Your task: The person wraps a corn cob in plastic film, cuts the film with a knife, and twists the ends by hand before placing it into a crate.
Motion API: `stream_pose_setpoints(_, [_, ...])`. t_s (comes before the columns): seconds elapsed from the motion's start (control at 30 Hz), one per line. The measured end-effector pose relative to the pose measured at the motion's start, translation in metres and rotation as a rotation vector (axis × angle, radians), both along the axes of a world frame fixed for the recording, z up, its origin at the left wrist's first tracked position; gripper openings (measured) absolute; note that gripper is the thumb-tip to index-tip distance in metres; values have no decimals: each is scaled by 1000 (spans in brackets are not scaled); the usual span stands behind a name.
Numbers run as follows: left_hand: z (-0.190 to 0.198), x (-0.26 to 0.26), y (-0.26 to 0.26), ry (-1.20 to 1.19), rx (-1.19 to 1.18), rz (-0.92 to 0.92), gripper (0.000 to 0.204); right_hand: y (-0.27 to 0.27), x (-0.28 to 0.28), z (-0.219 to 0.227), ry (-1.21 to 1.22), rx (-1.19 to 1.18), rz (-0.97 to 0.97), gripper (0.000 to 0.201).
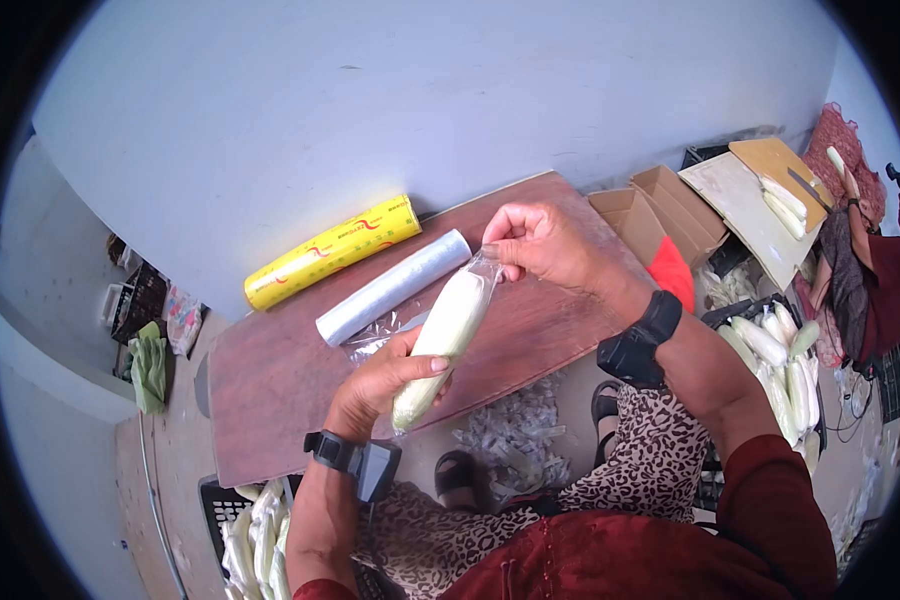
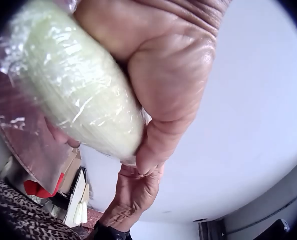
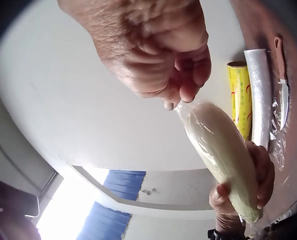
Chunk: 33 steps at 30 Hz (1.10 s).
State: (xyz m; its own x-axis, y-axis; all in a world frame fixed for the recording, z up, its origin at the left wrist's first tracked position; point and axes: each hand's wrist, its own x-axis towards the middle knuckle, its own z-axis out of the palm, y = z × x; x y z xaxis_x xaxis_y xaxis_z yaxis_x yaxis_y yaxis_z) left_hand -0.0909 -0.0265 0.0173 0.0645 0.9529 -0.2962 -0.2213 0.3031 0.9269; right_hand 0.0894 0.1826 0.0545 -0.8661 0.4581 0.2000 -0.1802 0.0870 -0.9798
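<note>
In the head view my left hand point(image 1: 375, 385) grips an ear of corn in its pale husk point(image 1: 440, 340), wrapped in clear film, held tilted above the front of the table. At its upper end my right hand point(image 1: 545, 245) pinches the gathered tail of the film point(image 3: 184, 106) between thumb and fingers. The left wrist view shows the glossy film stretched smooth over the husk point(image 2: 73, 90), with the left thumb along it. Behind the corn lies a roll of clear film point(image 1: 395, 288) on the table, with a loose sheet point(image 1: 375, 335) beside it.
A yellow printed roll point(image 1: 335, 250) lies along the wall. A knife point(image 3: 282, 80) rests by the clear roll on the brown table point(image 1: 270, 400). Crates of pale corn point(image 1: 255, 545) stand at lower left and right. Another person point(image 1: 875, 290) works at the far right, near cardboard boxes point(image 1: 670, 205).
</note>
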Motion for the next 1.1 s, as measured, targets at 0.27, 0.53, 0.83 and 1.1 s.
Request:
stream_pose_setpoints(0.27, [7, 0, -16, -134, 62, 68, 59, 16, 7, 6, 100, -149, 68, 40])
stream_pose_setpoints(0.53, [11, 4, -22, -178, 90, 64, 72, -14, 4, 14, -86, -21, 336, 78])
stream_pose_setpoints(0.83, [15, 13, -21, -197, 101, 82, 77, -20, -8, -9, 39, 62, 251, 35])
stream_pose_setpoints(1.1, [1, -3, -20, -304, 111, -33, 59, -16, -11, -15, 59, 60, 205, 21])
